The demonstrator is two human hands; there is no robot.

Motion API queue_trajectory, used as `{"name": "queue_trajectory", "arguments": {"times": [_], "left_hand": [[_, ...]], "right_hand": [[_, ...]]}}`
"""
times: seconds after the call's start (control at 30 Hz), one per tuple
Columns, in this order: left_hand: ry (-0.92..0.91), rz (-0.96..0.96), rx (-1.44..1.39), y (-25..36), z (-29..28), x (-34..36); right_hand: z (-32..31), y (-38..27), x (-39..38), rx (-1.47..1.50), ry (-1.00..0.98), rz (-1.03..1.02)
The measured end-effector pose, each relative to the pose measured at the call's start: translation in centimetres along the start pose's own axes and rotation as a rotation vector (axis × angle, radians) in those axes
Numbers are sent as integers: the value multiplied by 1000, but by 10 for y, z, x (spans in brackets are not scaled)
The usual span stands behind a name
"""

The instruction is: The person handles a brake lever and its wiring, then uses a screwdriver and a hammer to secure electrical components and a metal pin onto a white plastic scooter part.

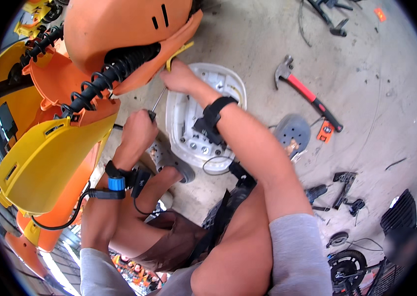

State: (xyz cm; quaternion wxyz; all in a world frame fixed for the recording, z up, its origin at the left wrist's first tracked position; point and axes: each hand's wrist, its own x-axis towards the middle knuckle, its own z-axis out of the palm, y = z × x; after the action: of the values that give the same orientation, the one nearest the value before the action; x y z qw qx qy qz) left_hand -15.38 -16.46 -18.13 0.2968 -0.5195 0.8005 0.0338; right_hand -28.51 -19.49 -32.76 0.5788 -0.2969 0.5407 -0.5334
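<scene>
My left hand (pixel 139 130) is closed round the dark handle of a screwdriver (pixel 158 100). Its thin metal shaft points up toward the underside of an orange body panel (pixel 124 34). My right hand (pixel 180 78) is at the panel's lower edge, close to the screwdriver tip, with its fingers curled in. A narrow yellow strip (pixel 182 53) sticks out just above those fingers; whether they grip it is hidden. Beneath my right forearm a white plastic tray (pixel 171 116) lies on the floor with several small metal parts inside.
A black coil-spring shock absorber (pixel 92 90) and a yellow panel (pixel 45 163) stand at the left. On the concrete floor to the right lies a claw hammer (pixel 303 90) with a red and black handle. Black metal parts (pixel 344 190) and a wheel (pixel 347 269) lie at the lower right.
</scene>
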Motion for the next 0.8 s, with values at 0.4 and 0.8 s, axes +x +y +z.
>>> {"name": "queue_trajectory", "arguments": {"times": [0.4, 0.8], "left_hand": [[-98, 7, -104, 7, -8, -2], [-242, 12, -279, 17, -30, 12]], "right_hand": [[-6, -24, -8, -224, -87, 252], [-36, -43, -1, -689, -285, 192]]}}
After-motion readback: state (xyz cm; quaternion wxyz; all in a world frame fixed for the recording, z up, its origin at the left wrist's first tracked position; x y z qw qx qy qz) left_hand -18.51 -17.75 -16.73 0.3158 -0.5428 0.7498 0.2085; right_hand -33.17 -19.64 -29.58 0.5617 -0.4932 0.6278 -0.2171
